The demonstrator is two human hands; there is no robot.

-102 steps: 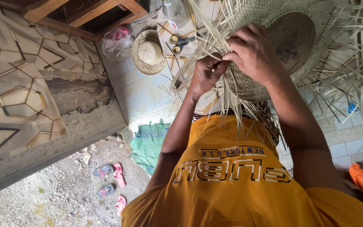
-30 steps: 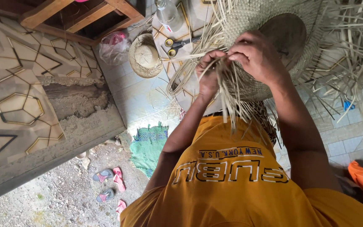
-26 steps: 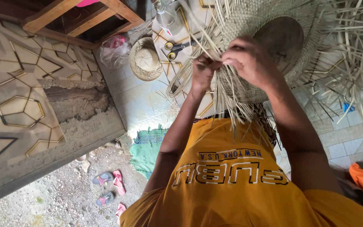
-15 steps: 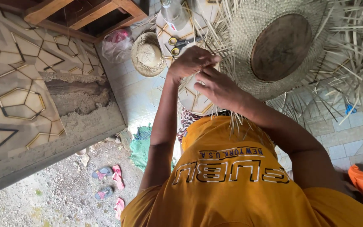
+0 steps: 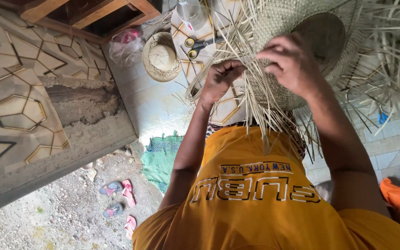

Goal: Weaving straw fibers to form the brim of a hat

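Tiled floor point(image 5: 163, 102); half-woven straw hat point(image 5: 283, 28), loose strands.

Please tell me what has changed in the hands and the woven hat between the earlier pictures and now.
Half a second ago both hands were off to the left of the hat. Now the right hand has moved back onto the unfinished straw hat, and the left hand has closed on the loose straw strips at its edge. The small finished hat, scissors and sandals stayed in place.
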